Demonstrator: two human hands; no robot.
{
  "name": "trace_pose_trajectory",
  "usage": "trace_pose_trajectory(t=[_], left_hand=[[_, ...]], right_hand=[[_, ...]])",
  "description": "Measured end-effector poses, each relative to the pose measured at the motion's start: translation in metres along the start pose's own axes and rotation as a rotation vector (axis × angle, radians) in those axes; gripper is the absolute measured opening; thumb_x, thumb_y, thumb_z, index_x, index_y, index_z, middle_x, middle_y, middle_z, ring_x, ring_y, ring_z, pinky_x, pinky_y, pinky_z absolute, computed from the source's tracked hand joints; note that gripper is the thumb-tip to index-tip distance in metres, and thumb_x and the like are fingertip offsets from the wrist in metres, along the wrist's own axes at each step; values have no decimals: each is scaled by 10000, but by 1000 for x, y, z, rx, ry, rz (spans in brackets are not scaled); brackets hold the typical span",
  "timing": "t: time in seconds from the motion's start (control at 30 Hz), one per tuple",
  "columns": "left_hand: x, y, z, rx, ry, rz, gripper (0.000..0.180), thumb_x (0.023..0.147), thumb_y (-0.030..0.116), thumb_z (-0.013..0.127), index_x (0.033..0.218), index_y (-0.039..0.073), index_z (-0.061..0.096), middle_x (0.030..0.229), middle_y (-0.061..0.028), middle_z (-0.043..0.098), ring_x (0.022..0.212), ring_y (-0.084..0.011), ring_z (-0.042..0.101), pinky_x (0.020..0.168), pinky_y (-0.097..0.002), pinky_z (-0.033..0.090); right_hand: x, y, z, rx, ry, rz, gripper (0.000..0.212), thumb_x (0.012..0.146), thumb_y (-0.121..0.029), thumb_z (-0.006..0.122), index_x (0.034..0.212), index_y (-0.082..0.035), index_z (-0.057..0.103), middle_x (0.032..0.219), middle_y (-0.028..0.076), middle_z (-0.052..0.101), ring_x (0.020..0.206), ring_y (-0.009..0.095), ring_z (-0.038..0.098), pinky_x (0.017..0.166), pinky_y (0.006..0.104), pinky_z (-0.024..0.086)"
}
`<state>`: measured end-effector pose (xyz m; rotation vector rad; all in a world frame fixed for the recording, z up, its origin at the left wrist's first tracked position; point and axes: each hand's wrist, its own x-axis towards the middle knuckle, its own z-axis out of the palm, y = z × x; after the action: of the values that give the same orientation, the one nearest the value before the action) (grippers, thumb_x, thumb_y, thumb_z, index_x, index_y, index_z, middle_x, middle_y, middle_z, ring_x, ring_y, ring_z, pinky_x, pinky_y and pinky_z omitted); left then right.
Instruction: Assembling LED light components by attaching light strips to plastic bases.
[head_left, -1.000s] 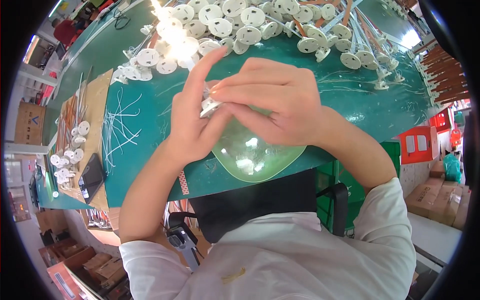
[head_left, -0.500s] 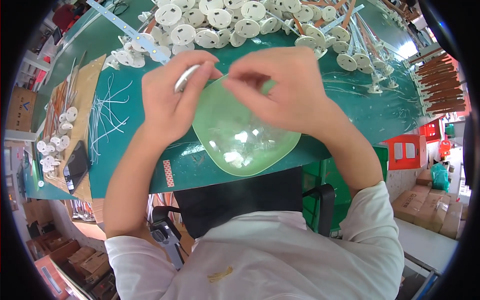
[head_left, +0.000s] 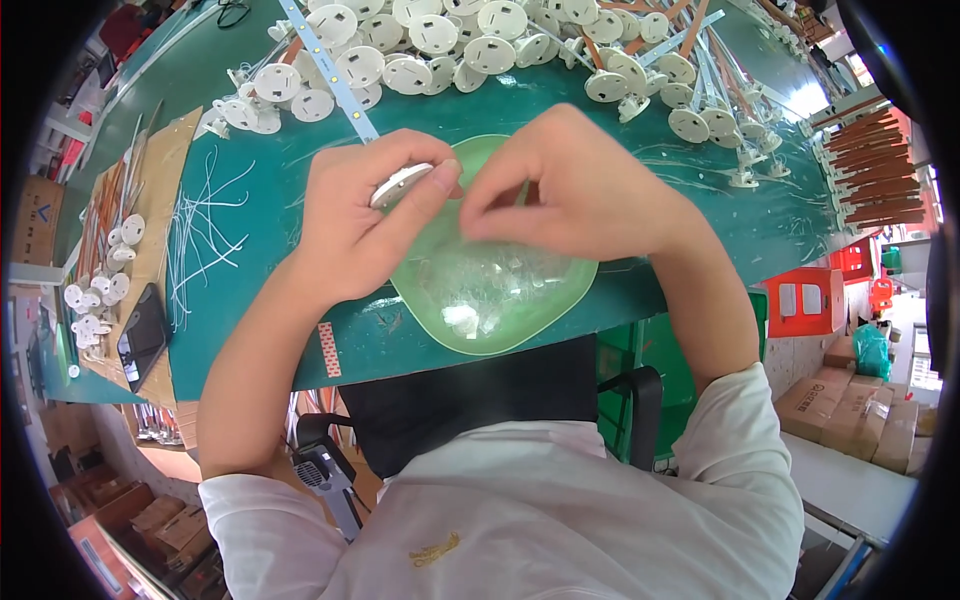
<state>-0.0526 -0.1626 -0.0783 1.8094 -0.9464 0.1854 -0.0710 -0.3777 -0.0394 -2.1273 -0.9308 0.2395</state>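
Note:
My left hand (head_left: 350, 215) is closed around a white round plastic disc (head_left: 402, 186), its thumb pressed along the disc's edge. From behind that hand a pale LED strip (head_left: 335, 75) with yellow dots sticks out away from me; where it meets the disc is hidden. My right hand (head_left: 590, 190) is close by on the right, thumb and fingertips drawn together in a pinch. Whatever lies between them is too small or hidden to make out. Below both hands sits a translucent green bowl (head_left: 560, 285) with shiny glints inside.
A heap of white round-based parts (head_left: 410, 75) covers the far side of the green table (head_left: 280, 180). Loose white wires (head_left: 205, 235), a phone (head_left: 143, 340) on cardboard and more white discs (head_left: 95, 290) lie left. Brown strips (head_left: 875, 170) are stacked right.
Both hands have come a little nearer to me. The LED strip has swung more upright with the left hand, and the right hand has turned its pinch downward.

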Motion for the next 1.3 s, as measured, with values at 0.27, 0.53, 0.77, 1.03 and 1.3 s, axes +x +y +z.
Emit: trace_pose_trajectory(t=[0.27,0.53,0.77,1.03,1.3], left_hand=[[-2,-4,-2,-66,-55,92,55,861,47,646,862,4,680,710,-93,692,604,-184,660,568,-262,474],[0,2,-4,-29,-7,-5,26,838,32,666,833,12,682,675,-87,688,585,-179,671,548,-262,473],[1,1,-10,19,-90,12,27,807,20,683,790,9,665,661,-94,675,583,-187,668,543,-264,468],[3,0,-14,25,-132,110,30,770,-2,693,774,11,666,651,-104,655,549,-203,640,523,-278,452],[-4,11,-8,-217,101,-98,397,1000,365,487,875,1,581,732,-37,542,647,-109,502,612,-265,414]], right_hand=[[5,-3,-3,295,195,263,109,845,-62,699,915,17,729,787,35,704,682,88,652,618,223,526],[1,2,-4,144,282,96,114,839,-81,702,915,1,727,806,26,707,726,73,641,597,207,503],[1,-1,-5,-28,236,-13,97,809,-86,699,885,-32,724,802,16,707,715,64,635,558,213,483],[3,-1,-5,-25,186,-17,86,808,-86,699,874,-33,714,788,26,697,694,109,643,576,236,495],[11,-7,23,-78,724,-259,66,782,-20,710,842,-4,687,790,73,692,660,150,660,581,257,531]])
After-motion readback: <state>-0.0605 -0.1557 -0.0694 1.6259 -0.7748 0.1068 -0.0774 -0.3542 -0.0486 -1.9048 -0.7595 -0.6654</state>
